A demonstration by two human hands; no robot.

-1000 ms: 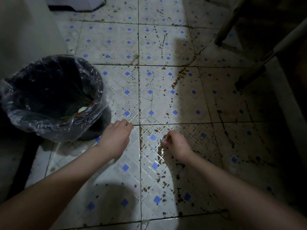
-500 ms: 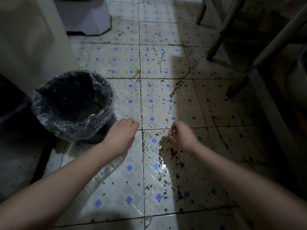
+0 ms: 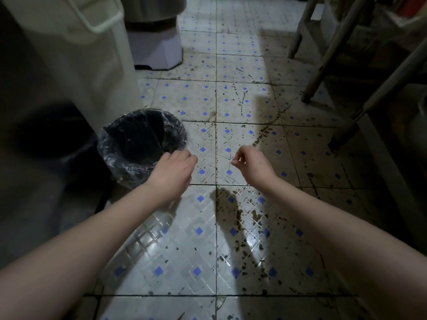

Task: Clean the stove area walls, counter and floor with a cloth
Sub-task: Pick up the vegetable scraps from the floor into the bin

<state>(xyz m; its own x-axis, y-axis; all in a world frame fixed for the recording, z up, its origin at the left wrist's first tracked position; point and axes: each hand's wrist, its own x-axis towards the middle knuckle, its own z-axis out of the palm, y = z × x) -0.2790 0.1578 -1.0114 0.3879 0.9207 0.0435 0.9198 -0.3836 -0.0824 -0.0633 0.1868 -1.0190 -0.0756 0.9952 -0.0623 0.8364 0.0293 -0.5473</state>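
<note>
Both hands hover over the stained floor (image 3: 251, 105) — no cloth in view. Left hand (image 3: 171, 172) hangs relaxed, apparently empty, at the bin (image 3: 120, 162) rim. Right hand (image 3: 252, 165) has its fingertips pinched together — can't tell whether on anything; probably binning scraps.

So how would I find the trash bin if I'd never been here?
Find the tall pale unit on the left of the tiled floor. At its foot stands the trash bin, just beyond the left hand. It alone is dark inside and lined with a crinkly clear bag.
</note>
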